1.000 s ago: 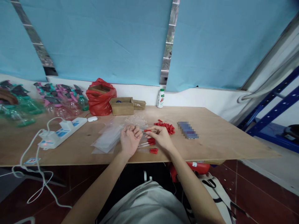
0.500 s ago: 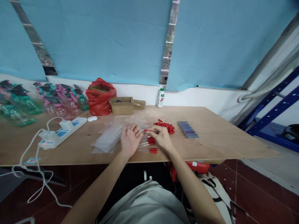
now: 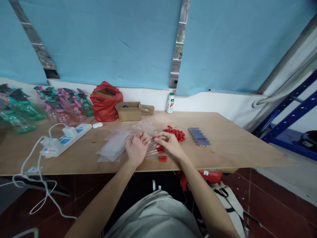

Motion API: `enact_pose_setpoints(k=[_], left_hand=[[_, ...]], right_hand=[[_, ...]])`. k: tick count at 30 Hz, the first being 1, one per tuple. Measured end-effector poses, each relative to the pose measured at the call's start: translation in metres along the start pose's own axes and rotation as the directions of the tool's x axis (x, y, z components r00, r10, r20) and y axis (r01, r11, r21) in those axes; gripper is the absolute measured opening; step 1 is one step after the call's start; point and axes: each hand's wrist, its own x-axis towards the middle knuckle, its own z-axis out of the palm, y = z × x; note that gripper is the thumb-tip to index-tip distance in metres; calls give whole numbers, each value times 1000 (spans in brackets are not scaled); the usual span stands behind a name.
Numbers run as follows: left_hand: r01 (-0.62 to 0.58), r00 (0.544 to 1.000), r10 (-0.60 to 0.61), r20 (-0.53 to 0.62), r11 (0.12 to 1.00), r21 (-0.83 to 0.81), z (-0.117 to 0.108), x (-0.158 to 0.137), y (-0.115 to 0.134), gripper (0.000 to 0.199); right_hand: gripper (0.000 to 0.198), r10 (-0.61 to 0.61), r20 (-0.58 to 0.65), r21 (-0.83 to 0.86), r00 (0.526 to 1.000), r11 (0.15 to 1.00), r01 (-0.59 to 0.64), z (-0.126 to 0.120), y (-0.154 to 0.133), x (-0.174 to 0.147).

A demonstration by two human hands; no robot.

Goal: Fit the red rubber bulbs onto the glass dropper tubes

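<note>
I have the right hand (image 3: 170, 143) pinching a red bulb (image 3: 154, 137) near the surface's (image 3: 237, 142) front edge; the left hand's (image 3: 136, 148) grip I can't tell. Back-edge bottle (image 3: 170, 103) reads "A".

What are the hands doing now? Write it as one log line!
left hand: palm up, grip unclear | right hand: pinching red cap | beside hands: red-ended tubes, red cap pile, clear bags

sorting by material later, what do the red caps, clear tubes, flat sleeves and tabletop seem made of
Red caps: likely rubber or soft plastic; smooth, slight sheen, solid colour.
Clear tubes: glass or clear plastic, too small to tell; see-through with bright glints.
Flat sleeves: probably thin plastic film; milky, translucent, lying in layers.
Tabletop: wood, perhaps plywood; dull, pale brown, with a small dark knot-like mark.
</note>
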Motion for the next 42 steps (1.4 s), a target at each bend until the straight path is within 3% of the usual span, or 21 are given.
enact_pose_setpoints(k=[5, 18, 23, 28, 35, 42], left_hand=[[-33, 999, 32, 10, 999, 20, 2, -1, -1, 33], [-30, 999, 27, 29, 995, 94, 10, -6, -4, 41], [-56, 998, 51, 42, 990, 133, 10, -8, -4, 41], [-101, 991, 85, 105, 982, 162, 10, -6, -3, 36], [-55, 998, 54, 18, 997, 48, 8, -4, -3, 41], [-95, 995, 92, 30, 986, 135, 8, -2, -9, 39]], right_hand=[[38, 24, 17, 59, 1000, 998, -25, -2, -1, 0], [37, 2, 20, 29, 1000, 1000, -2, 0, -2, -3], [38, -37, 8, 4, 999, 999, 37, 2, -7, -5], [36, -135, -90, -74, 987, 989, 129, 0, -5, -2], [40, -187, -118, -171, 975, 971, 166, -2, -2, -1], [32, -185, -86, -197, 979, 966, 165, -2, -2, -4]])
